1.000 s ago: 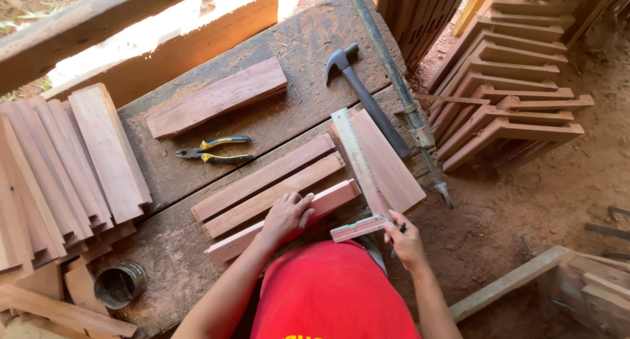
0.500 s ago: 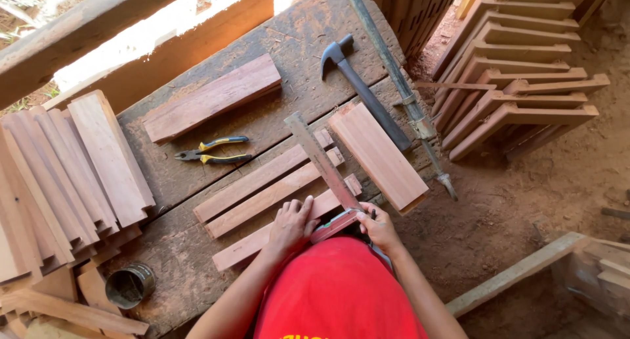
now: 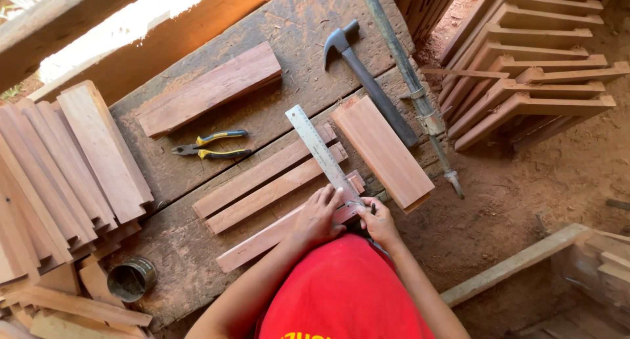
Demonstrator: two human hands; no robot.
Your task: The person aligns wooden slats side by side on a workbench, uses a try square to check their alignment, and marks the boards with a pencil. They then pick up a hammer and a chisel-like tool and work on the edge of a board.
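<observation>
My left hand (image 3: 319, 215) presses a metal try square (image 3: 321, 152) down across the near end of a reddish wooden strip (image 3: 259, 239) on the workbench (image 3: 298, 40). The square's steel blade runs away from me over two more strips (image 3: 262, 185). My right hand (image 3: 380, 224) sits just right of the square's base, fingers closed on a small dark pencil-like thing (image 3: 373, 209), its tip at the strip. A wider board (image 3: 384, 148) lies right of the blade. My red top hides the bench edge below my hands.
A hammer (image 3: 367, 83) and a long metal bar clamp (image 3: 415, 93) lie at the bench's right. Pliers (image 3: 213, 145) and a thick board (image 3: 210, 89) lie farther back. Stacked boards (image 3: 59, 175) and a tin can (image 3: 131, 278) are left; wooden frames (image 3: 525, 70) are stacked right on dirt.
The try square, held up in my right hand a second ago, has swung down onto the near strip. My left hand now pins it and my right hand has shifted to its base.
</observation>
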